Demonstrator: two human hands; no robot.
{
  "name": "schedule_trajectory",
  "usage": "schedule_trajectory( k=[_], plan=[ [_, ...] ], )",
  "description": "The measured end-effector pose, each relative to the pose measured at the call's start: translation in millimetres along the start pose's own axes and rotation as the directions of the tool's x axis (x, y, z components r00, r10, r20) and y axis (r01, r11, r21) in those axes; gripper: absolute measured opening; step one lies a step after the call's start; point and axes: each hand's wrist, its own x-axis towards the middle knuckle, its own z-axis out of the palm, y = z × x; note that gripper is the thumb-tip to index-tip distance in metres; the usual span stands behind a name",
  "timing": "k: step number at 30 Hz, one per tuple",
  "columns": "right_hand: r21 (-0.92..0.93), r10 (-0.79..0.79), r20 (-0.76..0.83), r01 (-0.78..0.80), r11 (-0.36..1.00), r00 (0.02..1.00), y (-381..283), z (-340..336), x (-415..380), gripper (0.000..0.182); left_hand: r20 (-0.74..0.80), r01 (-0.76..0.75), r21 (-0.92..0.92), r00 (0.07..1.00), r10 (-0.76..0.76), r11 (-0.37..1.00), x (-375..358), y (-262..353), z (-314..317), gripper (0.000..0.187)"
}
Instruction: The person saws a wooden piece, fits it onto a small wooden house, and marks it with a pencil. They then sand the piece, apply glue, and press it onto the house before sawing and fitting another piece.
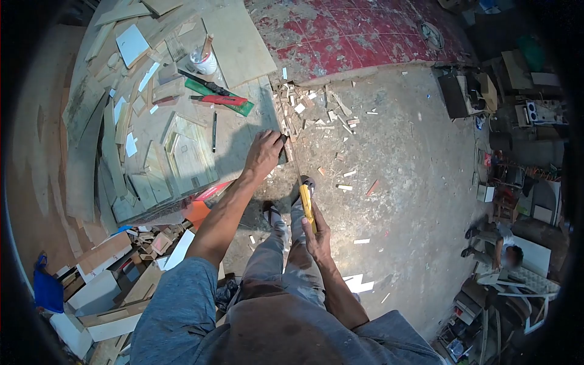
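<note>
At the right edge of the wooden worktable (pixel 243 125), my left hand (pixel 265 151) has its fingers curled over a small dark piece (pixel 281 143). A short light wood piece (pixel 289 151) juts past the edge beside it. My right hand (pixel 317 238) is wrapped round the yellow handle of a saw (pixel 306 204), below and right of my left hand. The thin blade runs up toward the wood piece; whether it touches cannot be made out. A black pencil (pixel 214 131) and a red-and-green tool (pixel 222 101) lie on the table.
A white tub (pixel 203 62) and a plywood sheet (pixel 238 42) are at the table's back. Wood offcuts (pixel 296 103) litter the floor beyond the edge. Scrap boards (pixel 112 277) pile up at lower left. Another person (pixel 500 246) sits far right.
</note>
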Motion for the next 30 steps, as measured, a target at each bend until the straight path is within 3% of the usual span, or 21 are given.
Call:
schedule_trajectory(
  k=[12, 14, 17, 19, 22, 24, 30],
  plan=[
    [-0.053, -0.07, 0.003, 0.07, 0.996, 0.998, -2.4, 3.1, 8.7, 0.056, 0.111, 0.095, -0.048, 0.99, -0.09, 0.994, 5.0, -7.2, 2.7, 0.014],
    [-0.049, -0.065, 0.008, 0.065, 0.997, 0.998, -4.0, 3.8, 10.1, 0.055, 0.141, 0.173, -0.144, 0.978, -0.153, 0.974, 7.1, -10.3, 4.7, 0.013],
    [-0.06, -0.103, -0.021, 0.101, 0.993, 0.994, -6.6, 1.6, 10.9, 0.054, 0.114, 0.151, -0.163, 0.985, -0.133, 0.975, 8.9, -9.4, 0.9, 0.012],
    [-0.013, 0.162, 0.03, -0.162, 0.987, 0.986, -16.7, -3.1, 10.0, 0.052, 0.111, 0.146, -0.157, 0.985, -0.129, 0.977, 8.4, -11.1, 2.5, 0.012],
    [-0.054, 0.029, -0.015, -0.03, 0.998, 0.999, -10.6, -1.1, 11.0, 0.051, 0.058, 0.144, -0.208, 0.989, -0.135, 0.967, 8.2, -6.5, 3.3, 0.01],
    [-0.053, 0.033, -0.029, -0.034, 0.998, 0.999, -3.4, 0.3, 10.4, 0.051, 0.007, 0.141, -0.265, 0.989, -0.145, 0.954, 7.9, -3.9, 4.4, 0.009],
    [-0.052, 0.022, -0.083, -0.027, 0.998, 0.996, 4.5, 2.8, 8.5, 0.048, 0.134, 0.199, -0.194, 0.975, -0.175, 0.961, 6.7, -6.0, 8.9, 0.012]
  ],
)
